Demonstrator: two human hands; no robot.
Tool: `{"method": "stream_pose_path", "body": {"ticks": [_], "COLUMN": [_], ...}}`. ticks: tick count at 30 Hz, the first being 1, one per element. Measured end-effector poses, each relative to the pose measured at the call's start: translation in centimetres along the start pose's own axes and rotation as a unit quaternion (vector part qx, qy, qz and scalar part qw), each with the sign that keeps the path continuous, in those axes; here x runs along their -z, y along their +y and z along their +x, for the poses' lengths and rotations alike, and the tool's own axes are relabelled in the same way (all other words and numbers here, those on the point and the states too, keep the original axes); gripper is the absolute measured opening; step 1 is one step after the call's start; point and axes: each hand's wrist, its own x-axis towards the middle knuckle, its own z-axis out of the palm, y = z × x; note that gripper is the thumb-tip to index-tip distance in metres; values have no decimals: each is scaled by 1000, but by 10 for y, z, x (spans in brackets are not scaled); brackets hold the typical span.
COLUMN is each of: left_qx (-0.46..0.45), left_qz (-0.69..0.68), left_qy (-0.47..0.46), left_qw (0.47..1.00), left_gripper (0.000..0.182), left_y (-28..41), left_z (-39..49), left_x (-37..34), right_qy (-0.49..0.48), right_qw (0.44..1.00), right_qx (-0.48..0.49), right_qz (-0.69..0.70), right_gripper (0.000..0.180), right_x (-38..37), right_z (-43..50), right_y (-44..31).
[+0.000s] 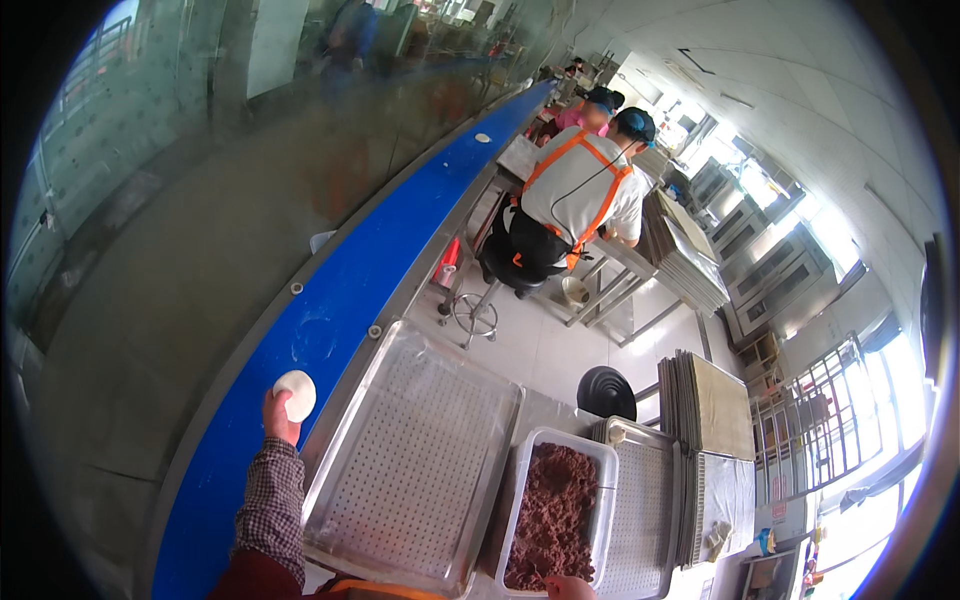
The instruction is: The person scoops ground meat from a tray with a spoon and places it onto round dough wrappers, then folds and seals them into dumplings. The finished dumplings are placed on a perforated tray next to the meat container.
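My left hand [280, 418] reaches over the blue conveyor belt [352, 289] and grips a flat, round white dough wrapper [297, 396] by its near edge. Only part of my right hand [568, 588] shows, at the bottom edge of the view. It is at the near end of a clear plastic tub [609, 487], by the dark reddish-brown crumbly filling [559, 502]. Whether those fingers hold a tool is not clear. Between the belt and the tub lies a perforated metal tray [420, 450] with a clear film at its rim.
Another perforated tray [637, 495] lies right of the tub, with a small pale lump [616, 433] at its far corner. Stacked trays [705, 405] stand beyond. A black round stool [606, 394] is ahead. A seated co-worker [577, 195] works farther along the belt, near another dough piece [482, 138].
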Motion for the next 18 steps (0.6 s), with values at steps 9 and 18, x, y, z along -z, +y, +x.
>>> {"method": "stream_pose_path", "body": {"ticks": [9, 18], "left_qx": [151, 156], "left_qz": [-185, -232], "left_qy": [-76, -119], "left_qw": [968, 953], "left_gripper": [47, 37], "left_y": [4, -2], "left_z": [-14, -15], "left_x": [-19, -31], "right_qy": [98, 78], "right_qw": [993, 994], "right_qx": [59, 82], "right_qz": [16, 11], "right_gripper": [14, 17], "right_x": [-14, -13], "right_z": [-7, -11], "right_y": [8, 5]}}
